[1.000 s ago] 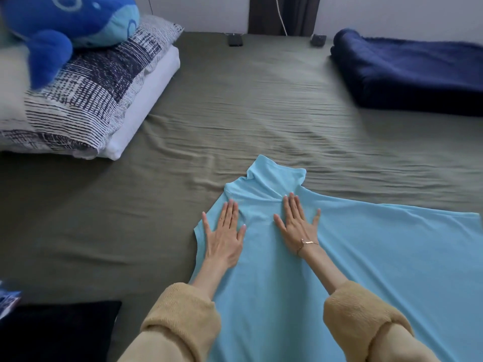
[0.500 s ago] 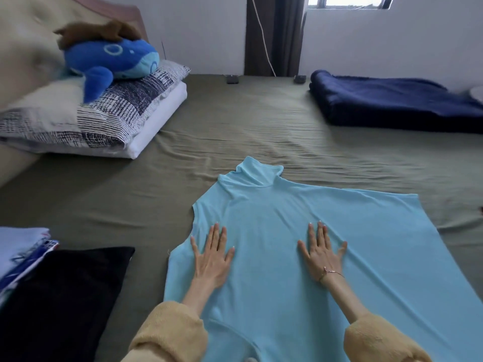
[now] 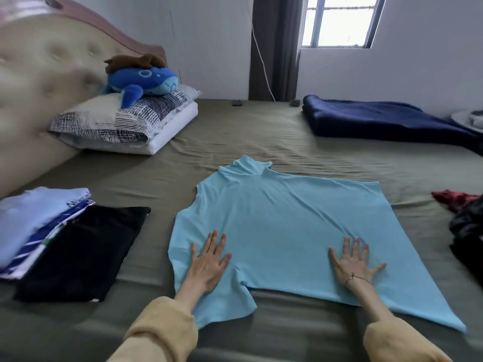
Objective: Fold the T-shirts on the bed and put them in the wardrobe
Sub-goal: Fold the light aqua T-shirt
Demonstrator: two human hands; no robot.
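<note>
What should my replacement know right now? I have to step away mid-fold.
Left hand and right hand: both flat, pressing the light blue T-shirt, gripping nothing.
The shirt lies spread on the bed, collar away from you, not yet folded.
Done: folded stack and folded black shirt at left.
Left: fold this one, then the dark clothes pile at right, then carry all to the wardrobe, which is out of view.

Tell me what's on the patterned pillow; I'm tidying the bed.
A blue whale plush lies on the patterned pillow, with a brown plush on top of it. A white pillow lies underneath, mostly covered.
</note>
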